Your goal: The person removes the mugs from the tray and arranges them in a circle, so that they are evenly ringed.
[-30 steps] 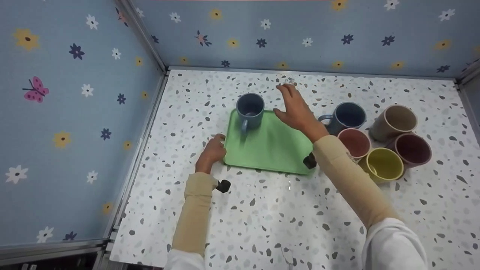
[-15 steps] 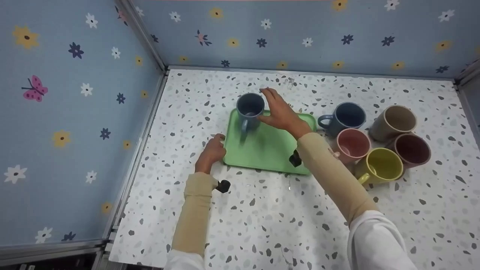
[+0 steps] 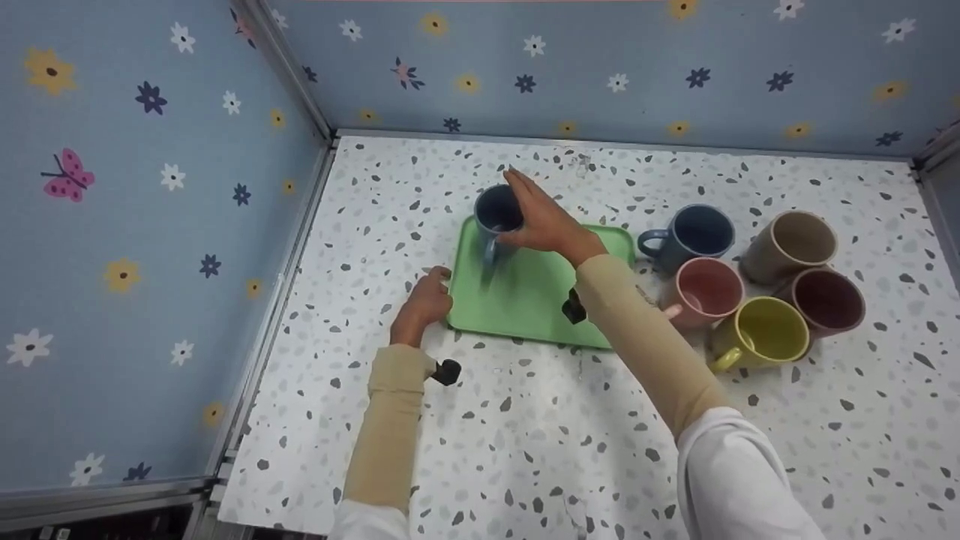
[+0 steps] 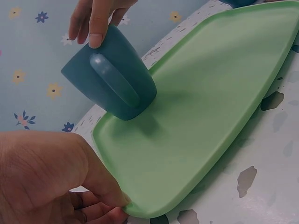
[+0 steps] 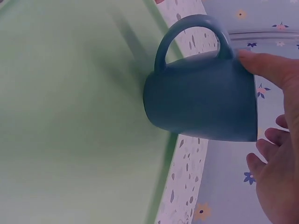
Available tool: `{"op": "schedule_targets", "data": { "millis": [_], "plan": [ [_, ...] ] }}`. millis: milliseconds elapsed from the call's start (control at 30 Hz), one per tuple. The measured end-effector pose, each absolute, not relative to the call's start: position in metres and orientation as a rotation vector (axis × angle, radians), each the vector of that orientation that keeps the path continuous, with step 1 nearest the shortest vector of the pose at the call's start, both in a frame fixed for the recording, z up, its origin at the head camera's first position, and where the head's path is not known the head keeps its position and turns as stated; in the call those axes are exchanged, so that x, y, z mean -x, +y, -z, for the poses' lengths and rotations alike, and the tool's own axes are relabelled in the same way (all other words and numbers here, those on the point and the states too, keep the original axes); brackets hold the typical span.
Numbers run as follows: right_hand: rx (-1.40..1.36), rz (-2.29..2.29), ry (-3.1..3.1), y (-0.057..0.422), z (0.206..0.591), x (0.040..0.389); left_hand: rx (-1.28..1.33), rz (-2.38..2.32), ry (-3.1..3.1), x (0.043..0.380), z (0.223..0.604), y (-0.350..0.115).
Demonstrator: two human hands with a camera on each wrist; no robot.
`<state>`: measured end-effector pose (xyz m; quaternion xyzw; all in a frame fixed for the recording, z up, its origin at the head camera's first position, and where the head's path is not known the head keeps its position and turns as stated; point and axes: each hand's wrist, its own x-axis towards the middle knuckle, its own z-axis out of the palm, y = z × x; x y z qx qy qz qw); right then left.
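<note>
A blue mug (image 3: pixel 495 217) stands upright at the far left corner of a green tray (image 3: pixel 540 315), its handle facing the near side. My right hand (image 3: pixel 547 221) is at the mug's right side, fingers extended near the rim. In the right wrist view the thumb (image 5: pixel 261 63) touches the mug beside the top of the handle, while the other fingers show just beyond the rim. My left hand (image 3: pixel 427 301) holds the tray's left edge near its front corner. The left wrist view has the thumb (image 4: pixel 112 190) on the tray's rim and fingers curled below.
To the right of the tray stand another blue mug (image 3: pixel 697 232), a pink mug (image 3: pixel 705 289), a yellow mug (image 3: pixel 769 334), a beige mug (image 3: pixel 787 244) and a dark red mug (image 3: pixel 825 300), close together. Flowered walls (image 3: pixel 600 97) border the speckled table (image 3: pixel 487 450) at back and left.
My right hand has moved left over the tray to the blue mug, and its thumb has come onto the mug. My left hand and the tray have stayed in place.
</note>
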<state>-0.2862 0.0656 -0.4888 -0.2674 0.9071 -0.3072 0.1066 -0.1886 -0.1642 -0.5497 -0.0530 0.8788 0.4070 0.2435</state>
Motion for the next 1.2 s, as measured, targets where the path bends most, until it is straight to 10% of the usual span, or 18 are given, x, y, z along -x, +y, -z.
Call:
{"op": "schedule_targets", "data": {
  "millis": [1200],
  "plan": [
    [0.265,0.924,2.919,0.11,0.455,0.3,0.171,-1.099,2.391,0.19,0.551,-0.163]
  ]
}}
